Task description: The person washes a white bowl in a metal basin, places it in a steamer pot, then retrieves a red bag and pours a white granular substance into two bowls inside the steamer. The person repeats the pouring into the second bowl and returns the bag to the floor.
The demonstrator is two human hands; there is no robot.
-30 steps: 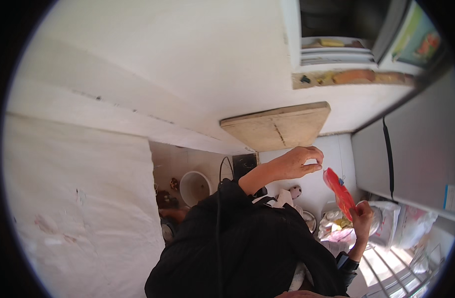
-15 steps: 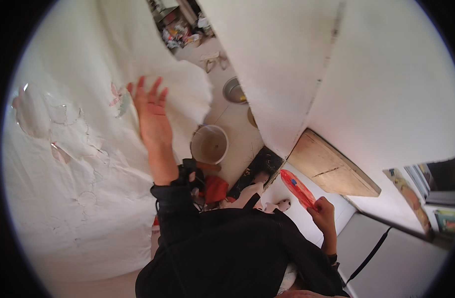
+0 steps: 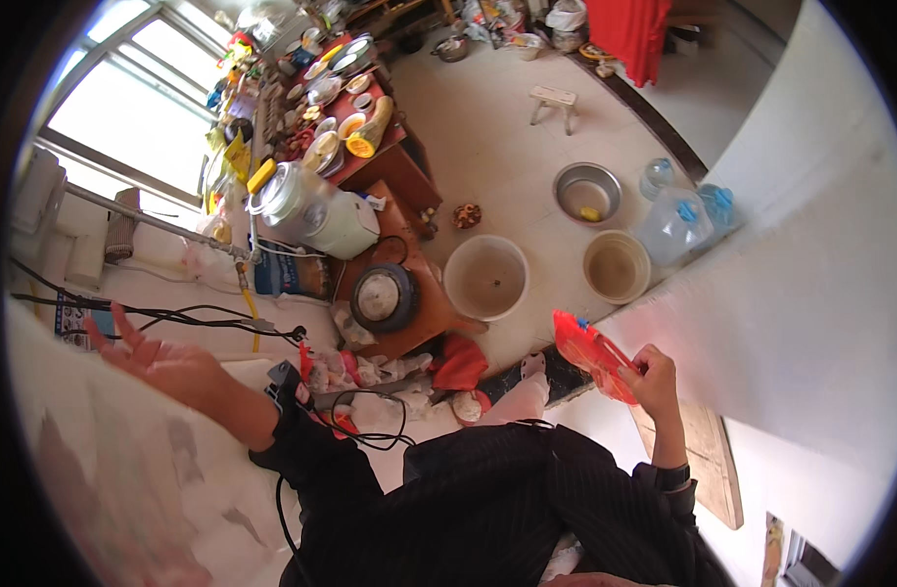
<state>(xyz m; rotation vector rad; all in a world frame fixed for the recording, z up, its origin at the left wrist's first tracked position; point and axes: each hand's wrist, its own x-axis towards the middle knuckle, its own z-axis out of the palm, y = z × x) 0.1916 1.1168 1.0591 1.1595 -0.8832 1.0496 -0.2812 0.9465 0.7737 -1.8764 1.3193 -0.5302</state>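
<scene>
- The red plastic bag (image 3: 595, 357) hangs in front of you, gripped in your right hand (image 3: 652, 380), with a small blue piece at its far end.
- Your left hand (image 3: 164, 364) is released, palm open and fingers spread, out by the white cloth (image 3: 106, 489); you can't tell whether they touch.
- Black cords (image 3: 208, 318) run just beyond your left hand.
- A wooden board (image 3: 701, 460) stands below your right hand, and the white wall (image 3: 791, 323) closes off your right side.
- Ahead on the floor (image 3: 487, 147), the white bucket (image 3: 485, 278), tan basin (image 3: 617, 267), metal basin (image 3: 577, 188) and clear bottles (image 3: 678, 227) stand in your way.
- Farther out, you have a bench (image 3: 406, 168) crowded with dishes (image 3: 323, 152), and a small stool (image 3: 554, 96).
</scene>
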